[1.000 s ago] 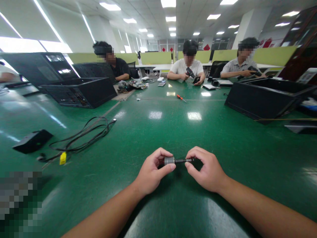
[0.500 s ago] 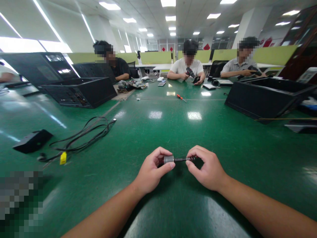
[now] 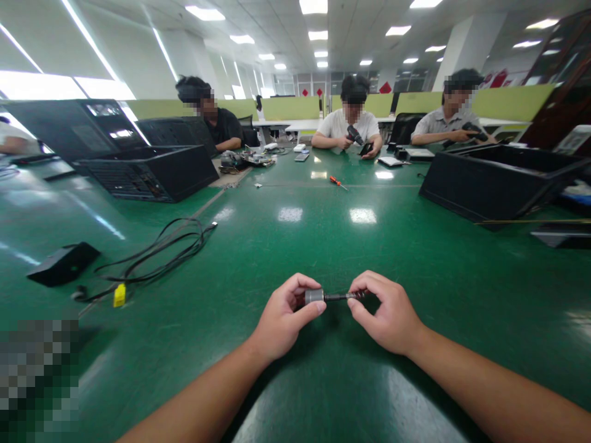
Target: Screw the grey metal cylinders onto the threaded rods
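Left on the green counter (image 3: 277, 237) sit one small black box (image 3: 63, 264), one large black case (image 3: 157, 175) beyond it, and one looped black cord (image 3: 154, 271) with one yellow tag (image 3: 119, 295). Near the middle, the left hand (image 3: 287, 321) curls around one metal tool (image 3: 317, 296), held between both hands. One orange screwdriver (image 3: 336, 181) lies far off. The right hand (image 3: 388, 315), nearly closed, pinches the tool's right end. A second black case (image 3: 475, 187) stands right.

Ceiling (image 3: 268, 18) pale; rectangular light panels (image 3: 314, 7) lit. Left: pale window blinds (image 3: 115, 34), bright bands (image 3: 34, 84) between and beneath. Rear: yellow-green partitions (image 3: 290, 108), white desks (image 3: 303, 125), black chair (image 3: 409, 128) right of centre. White column (image 3: 466, 52), right. Green counter (image 3: 281, 246) in foreground is glossy, reflects the lights.
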Available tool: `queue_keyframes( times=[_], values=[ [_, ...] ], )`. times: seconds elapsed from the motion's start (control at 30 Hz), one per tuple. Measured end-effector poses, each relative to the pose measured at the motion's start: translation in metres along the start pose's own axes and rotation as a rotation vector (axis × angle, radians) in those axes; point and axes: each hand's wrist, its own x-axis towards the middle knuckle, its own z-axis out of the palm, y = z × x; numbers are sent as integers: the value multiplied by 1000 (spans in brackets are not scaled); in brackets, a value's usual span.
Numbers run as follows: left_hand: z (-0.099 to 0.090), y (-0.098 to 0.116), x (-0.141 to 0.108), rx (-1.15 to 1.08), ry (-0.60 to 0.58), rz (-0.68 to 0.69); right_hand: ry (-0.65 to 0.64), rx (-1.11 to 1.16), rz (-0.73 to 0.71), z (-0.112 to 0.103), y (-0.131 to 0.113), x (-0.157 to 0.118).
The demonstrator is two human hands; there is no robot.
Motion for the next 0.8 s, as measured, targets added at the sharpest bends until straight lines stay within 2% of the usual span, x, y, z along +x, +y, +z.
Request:
queue_keyframes(
  times=[0.8],
  values=[
    [-2,-6,0,-43,-11,-5,19,16,12,-1,4,1]
  ],
)
